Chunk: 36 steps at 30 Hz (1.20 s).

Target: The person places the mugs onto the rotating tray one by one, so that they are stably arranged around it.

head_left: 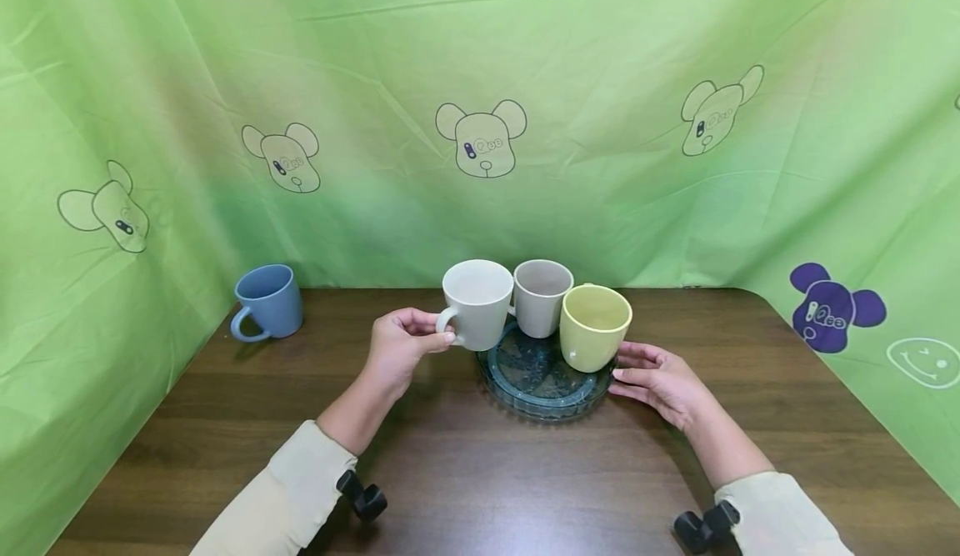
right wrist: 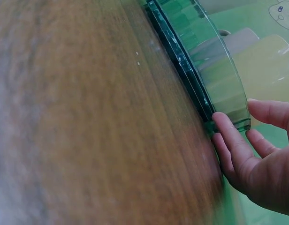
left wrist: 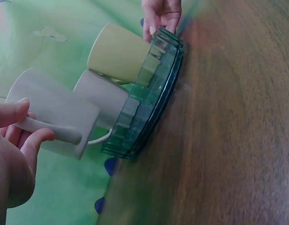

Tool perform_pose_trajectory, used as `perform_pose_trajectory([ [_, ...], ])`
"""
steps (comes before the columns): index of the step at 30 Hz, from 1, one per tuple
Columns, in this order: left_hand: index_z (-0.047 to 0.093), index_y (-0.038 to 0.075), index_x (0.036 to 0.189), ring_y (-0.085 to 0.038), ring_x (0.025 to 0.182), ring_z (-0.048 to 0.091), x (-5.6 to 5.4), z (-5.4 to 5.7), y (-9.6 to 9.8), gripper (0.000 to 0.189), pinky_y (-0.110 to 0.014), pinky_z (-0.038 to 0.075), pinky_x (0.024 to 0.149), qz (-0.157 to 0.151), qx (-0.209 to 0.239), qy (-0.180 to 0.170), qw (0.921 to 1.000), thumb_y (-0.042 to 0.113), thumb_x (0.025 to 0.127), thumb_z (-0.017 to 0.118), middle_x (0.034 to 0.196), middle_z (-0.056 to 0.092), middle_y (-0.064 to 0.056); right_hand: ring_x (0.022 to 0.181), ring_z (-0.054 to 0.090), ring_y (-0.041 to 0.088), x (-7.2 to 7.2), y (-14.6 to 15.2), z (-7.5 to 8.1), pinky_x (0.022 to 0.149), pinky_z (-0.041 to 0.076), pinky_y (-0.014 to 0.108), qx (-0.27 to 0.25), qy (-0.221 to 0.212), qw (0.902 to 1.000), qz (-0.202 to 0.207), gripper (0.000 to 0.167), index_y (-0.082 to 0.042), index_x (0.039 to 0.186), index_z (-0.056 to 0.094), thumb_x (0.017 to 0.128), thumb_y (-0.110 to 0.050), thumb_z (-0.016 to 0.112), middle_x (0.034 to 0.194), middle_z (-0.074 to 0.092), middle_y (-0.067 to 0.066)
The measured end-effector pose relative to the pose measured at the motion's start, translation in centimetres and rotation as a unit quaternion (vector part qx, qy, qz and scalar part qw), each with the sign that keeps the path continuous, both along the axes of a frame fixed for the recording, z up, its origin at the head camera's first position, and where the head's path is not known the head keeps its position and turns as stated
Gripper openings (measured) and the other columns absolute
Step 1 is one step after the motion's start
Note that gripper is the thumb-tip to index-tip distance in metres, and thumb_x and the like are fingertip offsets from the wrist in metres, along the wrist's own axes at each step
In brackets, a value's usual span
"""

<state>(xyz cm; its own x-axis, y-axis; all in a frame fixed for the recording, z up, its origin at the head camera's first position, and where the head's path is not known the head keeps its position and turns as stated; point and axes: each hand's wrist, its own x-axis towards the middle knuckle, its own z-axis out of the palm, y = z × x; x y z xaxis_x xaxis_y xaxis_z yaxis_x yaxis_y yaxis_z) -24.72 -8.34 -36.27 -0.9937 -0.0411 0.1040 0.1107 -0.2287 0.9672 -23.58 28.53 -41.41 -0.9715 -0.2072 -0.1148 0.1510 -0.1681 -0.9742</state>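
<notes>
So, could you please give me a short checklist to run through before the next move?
1. Left hand has a hold on the white mug: ok, by its handle.
2. White mug resting on the tray: not ok, it is held up by the left edge.
3. Right hand at the tray: ok, it touches the right edge.
4. Grey mug and yellow mug upright on the tray: ok.
5. Gap between grey and yellow mugs: cannot tell.
6. Blue mug out of the way: ok, well to the left.
</notes>
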Motion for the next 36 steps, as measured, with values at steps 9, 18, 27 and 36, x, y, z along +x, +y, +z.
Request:
perform_pose_trajectory([
  [9,0.069,-0.01,0.089,-0.014,0.068,0.068,-0.3,-0.6,1.4,0.023,-0.028,0.059,0.064,-0.004,-0.018,-0.018,0.9997,-0.019,0.069,0.075,0.078,0.071,-0.018,0.099,0.063,0.018,0.1,-0.1,0.2,0.086,0.056,0.04,0.006,0.001,1.0,0.002,0.064,0.017,0.143,0.022,0.088,0.016,0.056,0.125,0.04,0.02],
  [18,0.067,-0.009,0.087,-0.011,0.067,0.066,-0.6,-1.3,2.5,0.021,-0.023,0.056,0.062,0.001,-0.052,-0.023,0.9984,-0.015,0.07,0.078,0.072,0.07,-0.006,0.097,0.063,0.018,0.1,-0.3,0.3,0.086,0.056,0.04,0.003,0.0,1.0,-0.001,0.061,0.016,0.141,0.026,0.088,0.016,0.056,0.123,0.04,0.019],
  [27,0.067,-0.007,0.084,-0.01,0.067,0.067,-0.8,-2.0,3.5,0.021,-0.021,0.054,0.064,0.005,-0.06,-0.017,0.9981,-0.013,0.069,0.08,0.073,0.071,-0.009,0.097,0.063,0.018,0.2,-0.4,0.4,0.086,0.056,0.04,0.002,-0.001,1.0,-0.003,0.061,0.016,0.141,0.025,0.088,0.017,0.056,0.123,0.039,0.019],
  [36,0.067,-0.008,0.084,-0.01,0.066,0.066,-0.3,-2.9,4.2,0.022,-0.021,0.054,0.063,-0.003,-0.07,-0.017,0.9974,-0.013,0.067,0.081,0.071,0.07,-0.008,0.098,0.062,0.018,0.3,-0.3,0.2,0.086,0.056,0.04,0.013,0.004,0.9999,-0.001,0.066,0.019,0.143,0.017,0.088,0.016,0.055,0.127,0.036,0.024],
])
